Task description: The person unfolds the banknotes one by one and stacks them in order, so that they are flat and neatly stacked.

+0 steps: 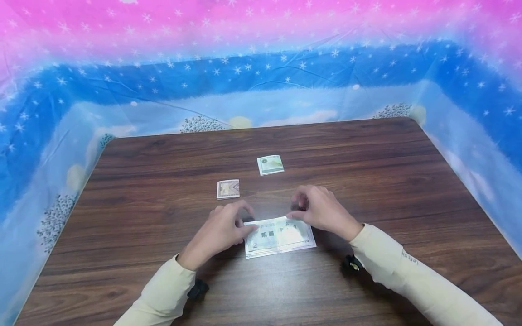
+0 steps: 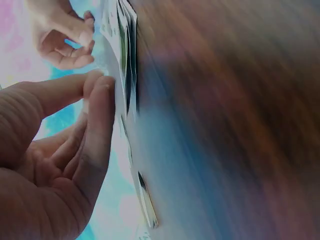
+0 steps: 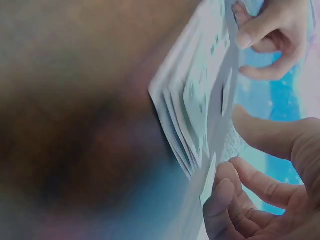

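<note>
A flat stack of pale banknotes (image 1: pixel 265 242), its top one marked with a 2, lies in front of me on the table. At the stack's left end is my left hand (image 1: pixel 220 228), its thumb over the top note and its forefinger raised apart from the thumb. My right hand (image 1: pixel 322 208) is at the far right edge, its thumb by the notes and its fingers bent loosely with a gap to the thumb. In the right wrist view, the layered edges of the banknotes (image 3: pixel 175 110) fan slightly apart. Neither hand visibly grips a note.
Beyond the hands lie a small folded brownish banknote (image 1: pixel 228 189) and, farther back, a folded green banknote (image 1: pixel 270 165). The dark wooden table (image 1: pixel 134 181) is bordered by a pink and blue snowflake-printed cloth (image 1: pixel 244 68). Black devices sit under both wrists.
</note>
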{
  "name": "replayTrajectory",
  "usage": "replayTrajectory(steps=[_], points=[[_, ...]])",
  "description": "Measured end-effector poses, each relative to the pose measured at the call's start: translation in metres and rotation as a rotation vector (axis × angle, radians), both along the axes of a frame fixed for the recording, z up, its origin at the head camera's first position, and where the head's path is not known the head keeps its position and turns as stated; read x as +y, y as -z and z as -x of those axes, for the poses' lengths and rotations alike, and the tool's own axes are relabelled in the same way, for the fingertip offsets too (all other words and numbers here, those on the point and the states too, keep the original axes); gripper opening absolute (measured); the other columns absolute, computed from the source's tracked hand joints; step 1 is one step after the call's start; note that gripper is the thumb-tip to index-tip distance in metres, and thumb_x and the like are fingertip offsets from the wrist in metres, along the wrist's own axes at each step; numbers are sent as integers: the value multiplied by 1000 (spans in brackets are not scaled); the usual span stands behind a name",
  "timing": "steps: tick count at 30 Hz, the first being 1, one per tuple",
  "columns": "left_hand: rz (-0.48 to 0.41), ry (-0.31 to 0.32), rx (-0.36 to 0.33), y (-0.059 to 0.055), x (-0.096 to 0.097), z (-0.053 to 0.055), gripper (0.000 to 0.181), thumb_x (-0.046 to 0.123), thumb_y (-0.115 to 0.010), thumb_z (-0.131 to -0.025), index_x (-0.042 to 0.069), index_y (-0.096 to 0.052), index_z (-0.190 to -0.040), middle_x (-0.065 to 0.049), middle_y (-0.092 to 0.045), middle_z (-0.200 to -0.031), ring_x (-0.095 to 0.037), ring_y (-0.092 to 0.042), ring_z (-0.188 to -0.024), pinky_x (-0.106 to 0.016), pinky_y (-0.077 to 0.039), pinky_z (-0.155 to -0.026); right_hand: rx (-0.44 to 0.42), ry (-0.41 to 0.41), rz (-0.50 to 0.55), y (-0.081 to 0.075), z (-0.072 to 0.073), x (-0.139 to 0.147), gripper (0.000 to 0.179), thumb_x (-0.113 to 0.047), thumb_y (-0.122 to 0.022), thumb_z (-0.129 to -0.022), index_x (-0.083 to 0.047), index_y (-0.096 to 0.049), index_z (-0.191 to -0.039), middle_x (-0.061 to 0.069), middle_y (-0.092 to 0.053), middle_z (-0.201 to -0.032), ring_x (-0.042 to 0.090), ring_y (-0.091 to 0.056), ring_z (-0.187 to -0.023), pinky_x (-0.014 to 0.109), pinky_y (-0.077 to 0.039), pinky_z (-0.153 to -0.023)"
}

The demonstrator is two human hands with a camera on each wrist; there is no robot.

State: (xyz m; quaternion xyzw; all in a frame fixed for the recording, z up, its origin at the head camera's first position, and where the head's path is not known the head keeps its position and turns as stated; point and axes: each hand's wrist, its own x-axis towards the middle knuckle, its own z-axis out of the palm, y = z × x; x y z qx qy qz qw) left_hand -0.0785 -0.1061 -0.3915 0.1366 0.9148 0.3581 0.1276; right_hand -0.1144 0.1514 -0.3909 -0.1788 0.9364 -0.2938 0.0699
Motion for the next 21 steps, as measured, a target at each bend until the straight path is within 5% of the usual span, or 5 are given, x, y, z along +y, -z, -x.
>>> replayTrajectory(steps=[10,21], points=[[-219,-49,-41,2,-11,8,31,14,-72,-96,2,-63,-123,-3,-72,-73,-17,-68,-60,-31,-58,-55,-49,67,57,0,62,-10,29,-19,-80,-89,-1,-68,-108,5,-67,-85,18,-60,-68,34,-51,-66],[-308,-76,-92,1,-14,8,31,12,-72,-96,0,-62,-122,-8,-72,-74,-24,-70,-61,-35,-61,-56,-55,91,17,8,107,-27,39,-20,-74,-94,3,-63,-123,18,-64,-113,32,-60,-104,48,-50,-93]])
